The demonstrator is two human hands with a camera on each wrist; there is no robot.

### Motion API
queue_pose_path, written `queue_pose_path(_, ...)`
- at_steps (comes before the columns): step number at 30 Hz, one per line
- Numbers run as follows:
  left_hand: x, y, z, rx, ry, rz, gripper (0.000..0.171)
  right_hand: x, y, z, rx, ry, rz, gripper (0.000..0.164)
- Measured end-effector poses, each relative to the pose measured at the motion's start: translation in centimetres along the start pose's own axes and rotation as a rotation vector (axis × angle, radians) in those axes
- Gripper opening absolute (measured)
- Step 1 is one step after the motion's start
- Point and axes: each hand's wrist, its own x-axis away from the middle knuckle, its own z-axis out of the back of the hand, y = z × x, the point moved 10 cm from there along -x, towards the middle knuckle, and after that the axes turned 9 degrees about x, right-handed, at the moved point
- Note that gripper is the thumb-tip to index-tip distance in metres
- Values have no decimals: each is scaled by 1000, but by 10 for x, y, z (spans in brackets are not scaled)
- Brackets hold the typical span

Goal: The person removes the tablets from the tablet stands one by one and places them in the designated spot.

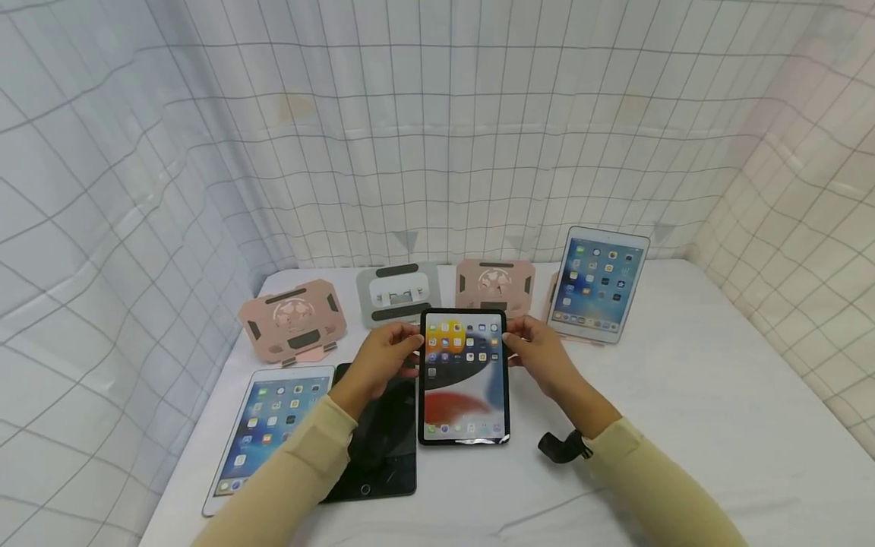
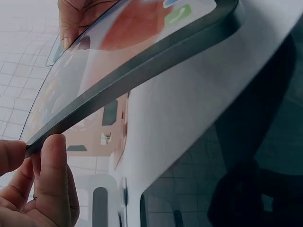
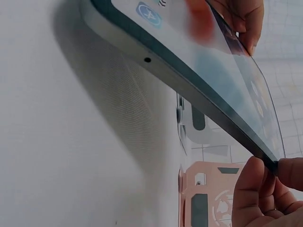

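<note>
Both hands hold a black-framed tablet with its lit screen toward me, tilted above the white tabletop. My left hand pinches its left edge near the top, thumb on the front and fingers behind. On the opposite edge my right hand pinches it the same way, with the thumb over the screen side. Behind the tablet's top stands a pink stand, partly covered by it. A dark tablet lies flat under my left forearm.
A white tablet lies at the left, partly beneath my sleeve. Another white tablet leans upright on a stand at the back right. A grey stand and a tilted pink stand line the back, before a gridded curtain.
</note>
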Motion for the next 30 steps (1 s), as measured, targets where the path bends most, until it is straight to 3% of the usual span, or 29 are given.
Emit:
queue_pose_path(11,7,-20,2,19,0,72,23,8,5,-11,28,-68,-18,17)
queue_pose_path(21,14,-31,-2,20,-54,120,19,12,16,-19,34,-143,-57,17)
queue_pose_path(30,16,-41,1,-126,-117,145,18,15,25,-27,50,-200,-67,14)
